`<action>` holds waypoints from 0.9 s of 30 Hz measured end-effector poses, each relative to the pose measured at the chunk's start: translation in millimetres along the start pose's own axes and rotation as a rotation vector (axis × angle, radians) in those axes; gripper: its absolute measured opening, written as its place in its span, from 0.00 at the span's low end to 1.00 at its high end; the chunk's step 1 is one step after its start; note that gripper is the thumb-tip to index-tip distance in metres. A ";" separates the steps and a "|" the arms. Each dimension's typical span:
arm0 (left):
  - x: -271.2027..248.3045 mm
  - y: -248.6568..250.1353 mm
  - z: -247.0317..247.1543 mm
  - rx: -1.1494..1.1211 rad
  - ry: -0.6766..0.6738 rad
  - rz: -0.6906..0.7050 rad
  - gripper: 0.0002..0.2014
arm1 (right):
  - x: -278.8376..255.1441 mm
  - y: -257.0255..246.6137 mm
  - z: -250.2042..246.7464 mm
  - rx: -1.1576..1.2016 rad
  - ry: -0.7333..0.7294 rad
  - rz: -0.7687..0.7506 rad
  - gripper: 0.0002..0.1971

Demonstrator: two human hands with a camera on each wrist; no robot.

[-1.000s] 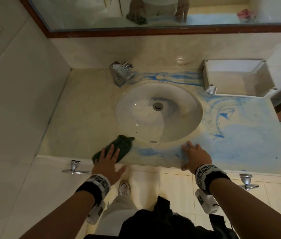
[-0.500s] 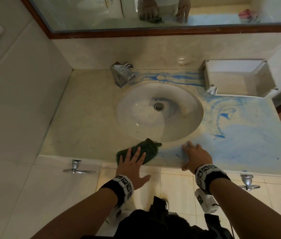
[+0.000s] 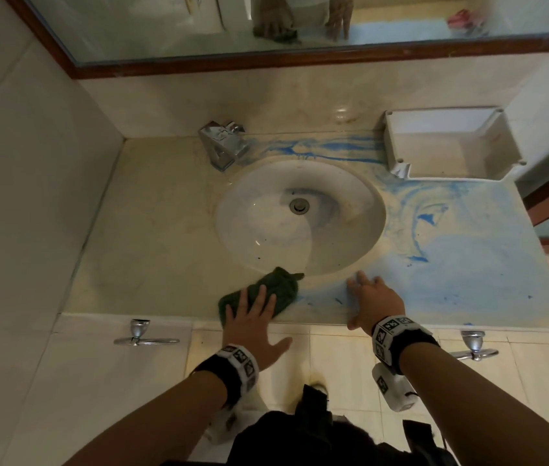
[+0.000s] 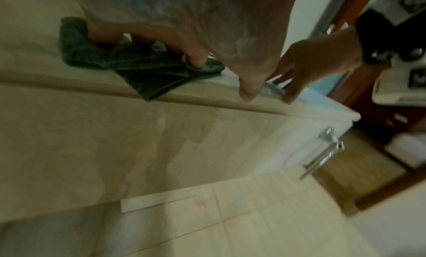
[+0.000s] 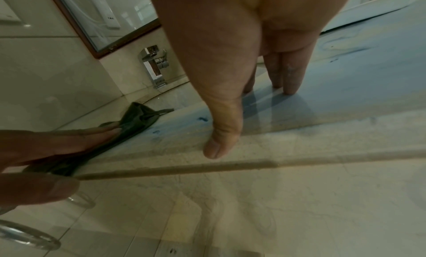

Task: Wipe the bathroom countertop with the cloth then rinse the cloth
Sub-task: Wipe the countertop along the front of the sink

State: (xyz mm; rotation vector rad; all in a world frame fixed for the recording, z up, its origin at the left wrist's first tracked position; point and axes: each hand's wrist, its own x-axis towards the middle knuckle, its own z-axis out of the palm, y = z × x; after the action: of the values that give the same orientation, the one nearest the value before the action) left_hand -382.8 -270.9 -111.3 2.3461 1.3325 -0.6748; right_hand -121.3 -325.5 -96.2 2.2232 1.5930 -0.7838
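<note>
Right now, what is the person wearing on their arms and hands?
Both forearms are bare, no sleeves or gloves. The left hand and right hand each have a black wristband with white squares bearing black coded markers; a white camera unit hangs under each wrist.

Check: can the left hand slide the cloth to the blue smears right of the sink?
Probably not directly: the right hand rests flat on the countertop between cloth, under the left hand, and blue smears.

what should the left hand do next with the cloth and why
Probably slide the cloth rightward: the left hand presses it flat by the counter's front edge, and blue smears cover the surface beyond it. The right hand, resting there, would likely need to move.
</note>
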 end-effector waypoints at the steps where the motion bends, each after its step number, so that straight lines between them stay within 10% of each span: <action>1: -0.8 7.0 0.8 0.013 -0.003 0.010 0.48 | -0.6 0.5 -0.3 0.004 -0.002 0.002 0.48; 9: 15.2 -71.0 -13.0 -0.030 0.036 -0.166 0.46 | -2.0 0.2 -2.0 -0.008 -0.004 -0.003 0.49; 19: -5.6 -22.0 -0.8 0.057 -0.009 0.045 0.49 | -2.0 0.3 -2.5 -0.009 -0.017 -0.001 0.49; 27: 20.8 -48.7 -16.3 -0.069 0.029 -0.174 0.44 | -1.7 0.9 -1.8 -0.008 -0.007 -0.008 0.48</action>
State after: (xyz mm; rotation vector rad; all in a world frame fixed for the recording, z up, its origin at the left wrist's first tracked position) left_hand -412.2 -223.9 -113.1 2.2120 1.5604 -0.6359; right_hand -120.5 -326.2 -93.9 2.2078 1.5998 -0.7846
